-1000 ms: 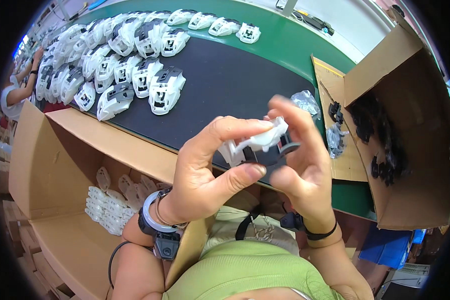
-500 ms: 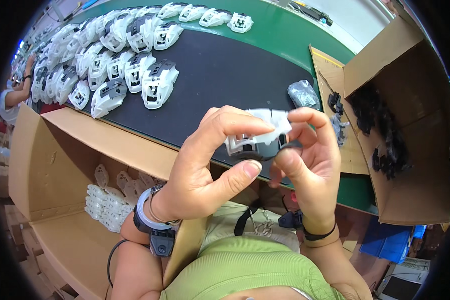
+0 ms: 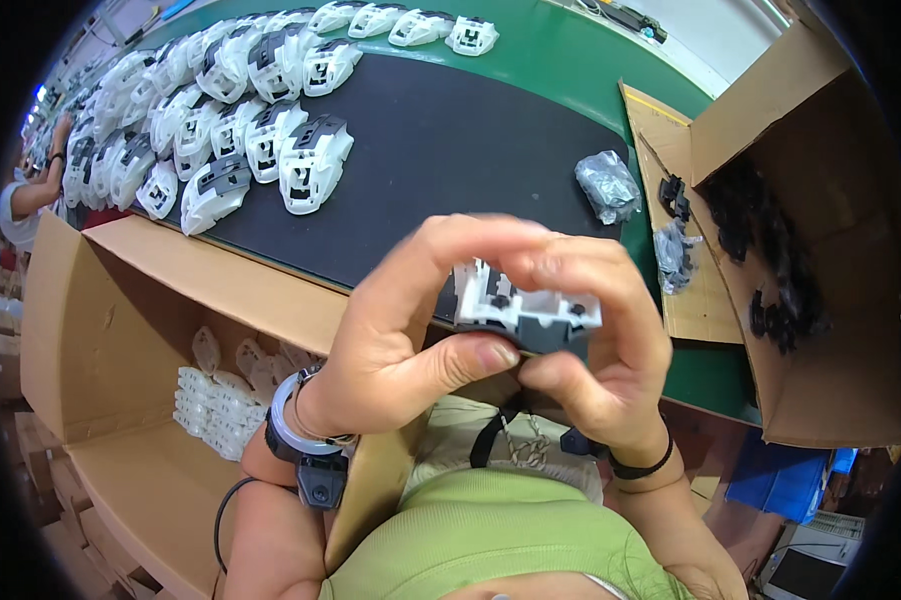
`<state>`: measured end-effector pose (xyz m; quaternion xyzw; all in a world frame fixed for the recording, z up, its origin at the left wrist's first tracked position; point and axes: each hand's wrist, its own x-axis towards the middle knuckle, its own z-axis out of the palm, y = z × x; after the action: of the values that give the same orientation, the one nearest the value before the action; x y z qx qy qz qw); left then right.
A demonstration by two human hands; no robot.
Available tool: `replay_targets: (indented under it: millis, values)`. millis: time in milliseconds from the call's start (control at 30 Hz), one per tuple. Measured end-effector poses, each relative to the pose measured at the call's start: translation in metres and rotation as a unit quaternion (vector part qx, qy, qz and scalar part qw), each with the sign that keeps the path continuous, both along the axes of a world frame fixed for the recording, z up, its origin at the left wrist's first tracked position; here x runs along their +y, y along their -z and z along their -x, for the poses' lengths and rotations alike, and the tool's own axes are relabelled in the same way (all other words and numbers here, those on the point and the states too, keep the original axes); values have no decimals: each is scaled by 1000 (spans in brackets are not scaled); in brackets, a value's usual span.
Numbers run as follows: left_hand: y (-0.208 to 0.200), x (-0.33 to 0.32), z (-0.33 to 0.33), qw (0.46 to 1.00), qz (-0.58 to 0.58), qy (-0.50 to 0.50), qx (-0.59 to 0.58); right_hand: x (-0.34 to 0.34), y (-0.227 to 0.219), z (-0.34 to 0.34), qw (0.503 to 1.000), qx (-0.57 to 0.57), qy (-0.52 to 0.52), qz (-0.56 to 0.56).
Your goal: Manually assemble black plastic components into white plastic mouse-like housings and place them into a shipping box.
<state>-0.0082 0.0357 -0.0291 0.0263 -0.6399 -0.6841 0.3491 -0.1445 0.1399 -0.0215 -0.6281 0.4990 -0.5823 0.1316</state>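
Note:
In front of me, a white plastic shell [image 3: 542, 328] with a dark grey piece along its near edge is held up by both hands. It looks like a computer mouse housing. My left hand [image 3: 390, 330] grips its left end, thumb pressed under the grey piece and fingers arched over the top. My right hand [image 3: 615, 340] closes round the right end, its thumb at the lower edge and its fingers bent over the far side. The fingers of both hands meet above the shell and hide much of its far side.
Rows of similar white and grey shells [image 3: 315, 165] stand on the black mat [image 3: 450, 150] at the left. A cardboard box [image 3: 170, 290] of white parts [image 3: 215, 415] is near-left; another box [image 3: 830, 370] with black parts is right. A clear plastic bag [image 3: 607, 187] lies by it.
The shell has tipped so its hollow side and inner ribs show more. My right fingers have moved left over its top, toward the left fingers, and its thumb has shifted under the edge.

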Motion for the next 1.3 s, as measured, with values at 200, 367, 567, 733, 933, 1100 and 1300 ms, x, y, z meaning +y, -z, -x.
replay_targets:
  millis: [200, 367, 567, 733, 933, 1100, 1300]
  values:
    - [17, -14, 5, 988, 61, 61, 131, 1, -6, -8, 997, 41, 46, 38]
    - [18, -17, 5, 989, 24, 43, 139, -16, 11, -14, 982, 113, 105, 110]
    - [12, -5, 2, 998, 53, 25, 30, -10, 22, -12, 989, 79, 101, 78]
    - [14, -1, 3, 999, -39, -31, -5, -21, 11, -12, 994, 57, 85, -20]
    - [5, -4, -2, 964, 73, -222, -128, -67, -20, 31, 986, 65, -27, -153]
    - [-2, -11, -4, 981, 133, -129, -59, -207, -11, 179, 904, -102, -23, -415]
    - [-24, -35, -107, 919, 207, -317, 113, -252, 26, 207, 810, 189, 323, -451]
